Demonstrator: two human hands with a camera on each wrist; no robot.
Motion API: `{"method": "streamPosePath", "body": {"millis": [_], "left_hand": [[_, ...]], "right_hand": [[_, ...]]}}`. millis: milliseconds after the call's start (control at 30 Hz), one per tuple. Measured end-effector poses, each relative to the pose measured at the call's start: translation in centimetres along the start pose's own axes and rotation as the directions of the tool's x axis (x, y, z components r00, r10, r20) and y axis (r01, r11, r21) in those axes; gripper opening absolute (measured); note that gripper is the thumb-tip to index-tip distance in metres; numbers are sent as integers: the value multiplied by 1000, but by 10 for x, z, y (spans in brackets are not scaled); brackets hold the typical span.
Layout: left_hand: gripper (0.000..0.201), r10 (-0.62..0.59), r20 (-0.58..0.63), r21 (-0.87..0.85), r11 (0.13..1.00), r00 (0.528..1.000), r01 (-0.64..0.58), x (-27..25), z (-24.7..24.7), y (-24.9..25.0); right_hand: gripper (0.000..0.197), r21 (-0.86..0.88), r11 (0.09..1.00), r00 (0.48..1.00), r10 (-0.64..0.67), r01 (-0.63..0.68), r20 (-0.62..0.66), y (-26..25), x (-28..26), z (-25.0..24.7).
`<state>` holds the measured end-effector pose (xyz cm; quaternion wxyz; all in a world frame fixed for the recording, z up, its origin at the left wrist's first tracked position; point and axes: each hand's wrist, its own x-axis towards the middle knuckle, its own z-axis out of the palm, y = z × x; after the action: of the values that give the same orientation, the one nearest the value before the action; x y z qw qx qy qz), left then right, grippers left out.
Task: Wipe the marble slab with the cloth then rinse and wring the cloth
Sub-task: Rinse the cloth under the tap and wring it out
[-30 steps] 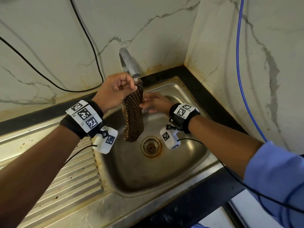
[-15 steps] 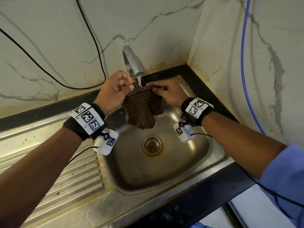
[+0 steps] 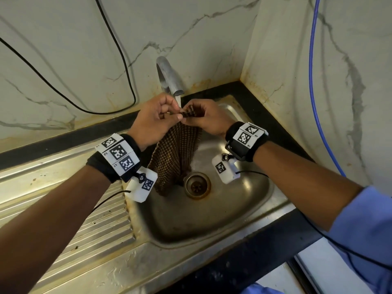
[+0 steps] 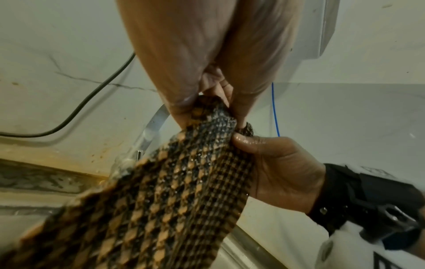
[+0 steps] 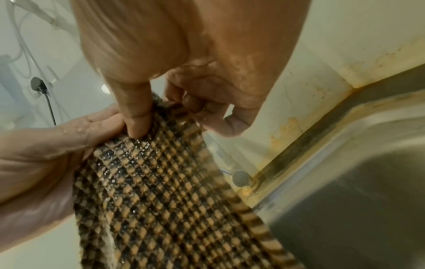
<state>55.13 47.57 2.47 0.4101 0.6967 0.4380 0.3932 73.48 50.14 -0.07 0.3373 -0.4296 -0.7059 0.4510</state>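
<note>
Cloth (image 3: 176,153) pinched by left hand (image 3: 156,122), right hand (image 3: 206,117), under tap (image 3: 169,78), over sink (image 3: 212,225)

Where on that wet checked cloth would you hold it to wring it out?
Probably at both ends. The cloth hangs long and loose from its top edge, pinched by the left hand and right hand under the tap. Keep one hand on top and bring the other from below to the free bottom end above the sink, then twist.
</note>
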Motion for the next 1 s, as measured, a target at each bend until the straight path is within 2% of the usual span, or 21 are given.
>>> {"method": "streamPosePath", "body": {"millis": [67,167,300,367,467,533,600,667,733,800,833,900,1000], "left_hand": [[30,52,-31,69,996,998,-50,-2,-3,-6],[41,94,28,251,963,995,-98,-7,-8,-19],[23,111,238,534,815,965,-225,-17,-4,-35],[28,14,292,568,802,956,-185,-19,-2,-39],[23,-186,286,592,806,940,-21,-19,-9,-48],[19,-253,279,629,777,926,22,-15,-18,-47],[20,-298,242,645,761,923,76,-10,-26,-42],[26,-281,165,608,783,945,127,-2,-30,-37],[25,-275,107,494,849,956,189,5,-27,-32],[24,-308,113,251,929,945,273,11,-19,-24],[25,-332,108,104,941,937,321,14,-14,-19],[24,-358,77,-130,922,930,365,20,-6,-11],[21,-365,125,-348,855,923,385,29,4,-7]], "right_hand": [[23,-22,1000,999,7,-7,39,-4,0,-1],[24,-73,997,996,-17,24,87,-13,-2,-10],[19,-132,988,985,-63,85,161,-27,-2,-19],[19,-101,993,989,-53,67,135,-29,-2,-26],[20,-58,998,999,-20,23,47,-26,-1,-43],[20,-19,1000,1000,9,-9,-4,-24,-2,-54],[20,35,999,993,46,-42,-110,-20,-2,-62],[17,134,986,965,130,-102,-227,-14,-1,-67],[18,227,962,941,208,-149,-266,-7,0,-67],[19,258,950,926,246,-173,-285,0,4,-61],[19,271,945,918,263,-183,-297,1,4,-56],[19,307,932,914,283,-191,-291,0,4,-43],[29,208,953,944,262,-221,-198,-2,-2,-24]]}}
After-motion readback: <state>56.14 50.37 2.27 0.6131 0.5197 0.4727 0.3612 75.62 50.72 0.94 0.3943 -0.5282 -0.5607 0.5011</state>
